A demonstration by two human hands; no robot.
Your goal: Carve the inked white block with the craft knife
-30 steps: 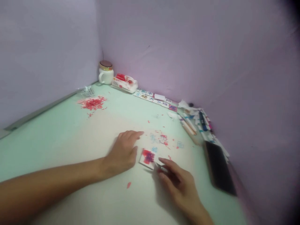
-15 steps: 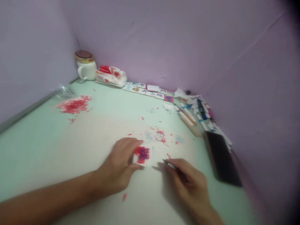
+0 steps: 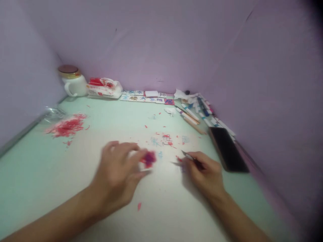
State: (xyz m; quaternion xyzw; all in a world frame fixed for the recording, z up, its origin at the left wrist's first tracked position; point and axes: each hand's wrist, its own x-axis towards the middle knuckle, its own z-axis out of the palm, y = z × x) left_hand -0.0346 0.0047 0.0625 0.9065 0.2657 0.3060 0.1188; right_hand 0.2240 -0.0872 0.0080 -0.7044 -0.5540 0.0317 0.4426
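Observation:
Between the thumb and fingers of my left hand is a small white block, its face coloured red with a dark purple character. The hand is blurred, and its fingers cover the block's left side. My right hand grips a thin craft knife like a pen, its metal tip pointing up and left, apart from the block. Red shavings lie around Chinese characters drawn on the pale green tabletop just beyond both hands. One red shaving lies nearer to me.
A pile of red shavings lies at left by a clear plastic wrapper. Along the back stand a lidded white mug, a wipes packet and rows of lettered tiles. Markers and a dark phone lie at right.
The view has shifted. My left hand has raised and tilted the block slightly, with its fingers lifting at the back. My right hand still holds the knife, now a little farther from the block.

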